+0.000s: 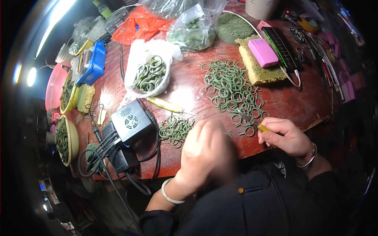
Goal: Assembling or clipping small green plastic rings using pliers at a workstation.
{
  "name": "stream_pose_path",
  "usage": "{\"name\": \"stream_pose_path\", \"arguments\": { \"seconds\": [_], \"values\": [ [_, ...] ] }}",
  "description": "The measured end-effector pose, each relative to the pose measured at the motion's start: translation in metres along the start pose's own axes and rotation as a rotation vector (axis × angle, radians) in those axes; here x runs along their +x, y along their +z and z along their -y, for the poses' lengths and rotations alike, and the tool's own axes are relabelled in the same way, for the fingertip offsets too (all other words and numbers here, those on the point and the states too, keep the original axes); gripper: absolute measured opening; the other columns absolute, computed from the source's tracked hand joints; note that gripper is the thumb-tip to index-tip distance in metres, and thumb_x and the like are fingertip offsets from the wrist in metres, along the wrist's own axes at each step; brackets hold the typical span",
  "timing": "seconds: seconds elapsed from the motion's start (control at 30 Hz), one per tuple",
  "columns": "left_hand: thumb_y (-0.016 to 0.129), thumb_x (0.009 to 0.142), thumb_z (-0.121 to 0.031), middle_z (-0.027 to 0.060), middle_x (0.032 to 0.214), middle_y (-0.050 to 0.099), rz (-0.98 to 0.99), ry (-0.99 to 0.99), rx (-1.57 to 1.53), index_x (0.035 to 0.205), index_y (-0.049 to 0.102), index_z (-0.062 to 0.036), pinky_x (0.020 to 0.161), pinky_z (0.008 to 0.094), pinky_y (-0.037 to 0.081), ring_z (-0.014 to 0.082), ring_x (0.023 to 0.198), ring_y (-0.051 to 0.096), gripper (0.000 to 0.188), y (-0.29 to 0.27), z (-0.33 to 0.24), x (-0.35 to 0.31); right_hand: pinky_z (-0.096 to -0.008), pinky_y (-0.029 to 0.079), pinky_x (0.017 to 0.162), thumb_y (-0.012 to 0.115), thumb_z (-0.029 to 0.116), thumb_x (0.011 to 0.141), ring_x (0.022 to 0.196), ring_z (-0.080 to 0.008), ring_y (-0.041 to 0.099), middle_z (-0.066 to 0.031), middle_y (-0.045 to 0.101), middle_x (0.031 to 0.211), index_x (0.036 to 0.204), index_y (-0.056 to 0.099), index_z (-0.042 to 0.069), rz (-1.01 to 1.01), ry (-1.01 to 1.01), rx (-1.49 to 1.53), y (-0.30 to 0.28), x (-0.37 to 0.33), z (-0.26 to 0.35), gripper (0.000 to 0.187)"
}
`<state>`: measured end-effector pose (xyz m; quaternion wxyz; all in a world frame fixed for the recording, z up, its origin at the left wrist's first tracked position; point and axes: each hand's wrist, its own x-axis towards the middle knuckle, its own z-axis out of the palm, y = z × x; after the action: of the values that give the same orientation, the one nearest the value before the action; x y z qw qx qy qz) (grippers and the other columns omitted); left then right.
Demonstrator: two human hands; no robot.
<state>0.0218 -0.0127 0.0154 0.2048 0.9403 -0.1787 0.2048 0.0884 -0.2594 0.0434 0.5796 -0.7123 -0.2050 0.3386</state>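
Held in my right hand (287,135) is a small yellow-handled tool (263,127). Its flat grey metal end points into a spread of dull green rings (230,84), over the near edge of that pile. My left hand (208,145) is in front of me, partly smeared by motion, its fingers bent and drawn together. Its fingertips are hidden, so I cannot make out what is in them. Just left of it lies a smaller heap of green rings (175,130). Further back stands a white tub (167,80) lined with plastic and holding larger green rings.
A black box with a fan grille (133,121) and tangled cables stands at left. Behind the rings are a yellow sponge block (252,65), a pink block (262,52) and a black light-strip device (281,47). Bags, a blue bin (94,63) and tubs line the far left.
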Motion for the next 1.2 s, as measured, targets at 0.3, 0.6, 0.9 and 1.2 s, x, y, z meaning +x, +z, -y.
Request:
{"name": "stream_pose_path", "arguments": {
  "seconds": [0.3,0.6,0.9,1.2],
  "values": [
    [0.061,0.093,0.007,0.0196,0.12,0.065,-0.075,-0.47,-1.045,0.099,0.065,0.0062,0.092,0.0352,0.055,0.0234,0.103,0.069,0.007,0.004,0.003,-0.019,-0.034,0.044,0.069,0.068,0.017,0.097,0.076,-0.0207,0.056,-0.0095,0.059,0.084,0.087,0.066,-0.002,0.075,-0.204,-0.239,-0.005,0.0,0.002,0.022],
    [0.055,0.098,0.006,0.0199,0.123,0.064,-0.093,-0.456,-1.183,0.106,0.064,0.0064,0.096,0.0371,0.054,0.025,0.109,0.067,0.012,-0.004,0.003,-0.02,-0.0349,0.046,0.071,0.07,0.02,0.096,0.081,-0.0242,0.06,-0.0123,0.062,0.091,0.099,0.069,-0.002,0.202,-0.225,-0.267,0.0,-0.002,0.017,0.022],
    [0.055,0.096,0.009,0.0203,0.121,0.064,-0.056,-0.292,-1.007,0.106,0.065,0.0071,0.097,0.0355,0.052,0.024,0.108,0.067,0.014,-0.008,0.005,-0.016,-0.0345,0.047,0.072,0.069,0.021,0.097,0.083,-0.0243,0.06,-0.0126,0.062,0.092,0.102,0.07,-0.001,0.215,-0.224,-0.27,0.001,-0.003,0.015,0.023],
    [0.054,0.094,0.012,0.0204,0.121,0.064,0.001,-0.301,-1.003,0.104,0.065,0.0073,0.097,0.0344,0.052,0.0237,0.108,0.067,0.015,-0.014,0.005,-0.013,-0.0347,0.046,0.07,0.069,0.022,0.097,0.078,-0.0239,0.061,-0.0117,0.061,0.088,0.1,0.069,-0.001,0.237,-0.211,-0.254,0.0,-0.003,0.016,0.023]
  ]
}}
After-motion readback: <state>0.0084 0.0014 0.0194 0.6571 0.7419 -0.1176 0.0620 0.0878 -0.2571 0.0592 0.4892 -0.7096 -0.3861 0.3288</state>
